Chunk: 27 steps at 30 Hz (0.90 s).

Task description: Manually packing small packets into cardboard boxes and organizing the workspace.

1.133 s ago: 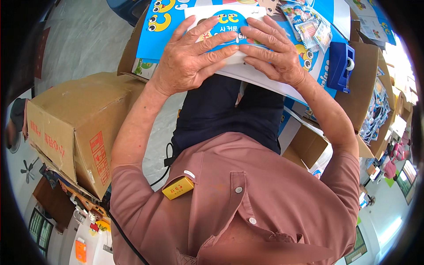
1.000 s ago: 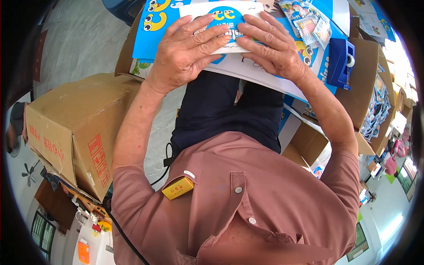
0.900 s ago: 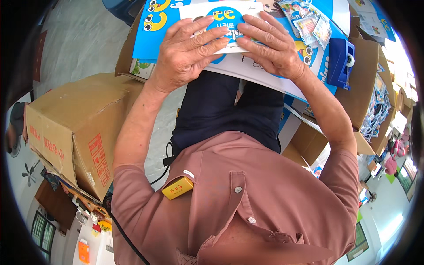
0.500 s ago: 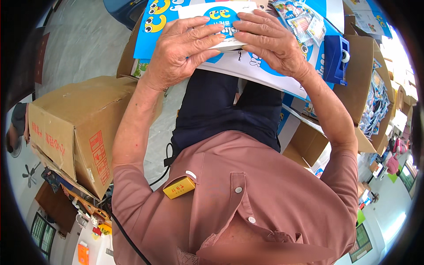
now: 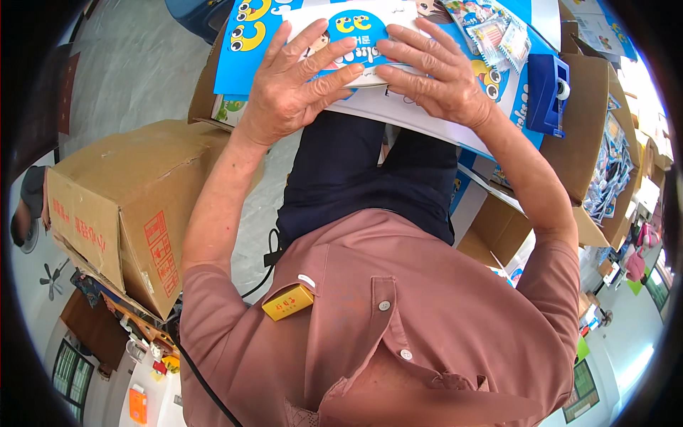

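Note:
A flat white box (image 5: 356, 28) with a blue circle and yellow cartoon shapes printed on it lies at the top middle. Over its left side is my left hand (image 5: 295, 82), fingers spread and stretched across the printed face. My right hand (image 5: 441, 75) is at the box's right side, its fingers likewise apart. Whether the fingertips touch the surface or hover just above it, I cannot tell. Beneath the box are blue and white printed sheets (image 5: 455, 132) with cartoon eyes. Several small clear candy packets (image 5: 498, 35) lie just beyond my right hand.
A blue tape dispenser (image 5: 546, 96) stands right of the sheets. Farther right, an open carton (image 5: 587, 121) holds many small packets. A large brown carton (image 5: 121, 199) stands at the left. A dark cable (image 5: 213, 391) runs by my left side.
Both hands have loosened from the white box and their fingers have spread wider. More of its printed face shows now.

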Each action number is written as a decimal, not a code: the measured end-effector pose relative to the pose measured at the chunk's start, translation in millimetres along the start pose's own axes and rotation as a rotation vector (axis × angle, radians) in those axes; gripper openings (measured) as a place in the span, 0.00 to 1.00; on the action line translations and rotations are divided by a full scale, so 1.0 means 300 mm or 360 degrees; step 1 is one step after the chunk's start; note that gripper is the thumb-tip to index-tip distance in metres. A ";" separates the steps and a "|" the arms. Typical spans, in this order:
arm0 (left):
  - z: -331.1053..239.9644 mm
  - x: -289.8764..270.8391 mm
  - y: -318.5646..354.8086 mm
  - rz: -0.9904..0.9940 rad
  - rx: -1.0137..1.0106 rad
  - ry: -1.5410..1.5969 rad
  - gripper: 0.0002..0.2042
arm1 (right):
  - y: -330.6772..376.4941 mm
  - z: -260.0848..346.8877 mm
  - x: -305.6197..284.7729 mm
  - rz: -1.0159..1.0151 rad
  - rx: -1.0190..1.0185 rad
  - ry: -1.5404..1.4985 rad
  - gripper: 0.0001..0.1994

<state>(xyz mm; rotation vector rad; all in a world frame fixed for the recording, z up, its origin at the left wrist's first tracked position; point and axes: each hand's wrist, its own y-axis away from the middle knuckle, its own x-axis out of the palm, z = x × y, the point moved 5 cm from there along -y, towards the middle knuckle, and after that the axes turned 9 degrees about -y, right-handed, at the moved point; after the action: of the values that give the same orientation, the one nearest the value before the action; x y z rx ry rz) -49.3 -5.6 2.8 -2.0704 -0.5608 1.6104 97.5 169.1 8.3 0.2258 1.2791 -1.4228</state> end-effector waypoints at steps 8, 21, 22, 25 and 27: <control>0.022 -0.054 -0.087 0.0195 0.0034 -0.0100 0.24 | 0.029 -0.009 0.020 -0.0026 0.0085 0.0003 0.22; -0.130 0.043 -0.129 0.0056 -0.0095 -0.0346 0.22 | 0.339 0.280 -0.369 -0.1266 0.1553 0.0405 0.17; -0.127 0.050 -0.125 0.0066 -0.0090 -0.0327 0.23 | 0.421 0.287 -0.418 -0.1388 0.1850 0.0387 0.18; -0.119 0.061 -0.151 0.0087 -0.0003 -0.0276 0.24 | 0.578 0.258 -0.523 -0.0982 0.2295 0.0747 0.22; -0.102 0.061 -0.159 0.0098 0.0024 -0.0263 0.24 | 0.616 0.219 -0.548 -0.1000 0.2402 0.0526 0.24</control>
<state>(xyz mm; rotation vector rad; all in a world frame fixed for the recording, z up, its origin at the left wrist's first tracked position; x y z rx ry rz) -17.2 40.6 22.5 -1.9734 -0.5431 1.8274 332.3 260.5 53.4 1.1560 0.2120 -2.7619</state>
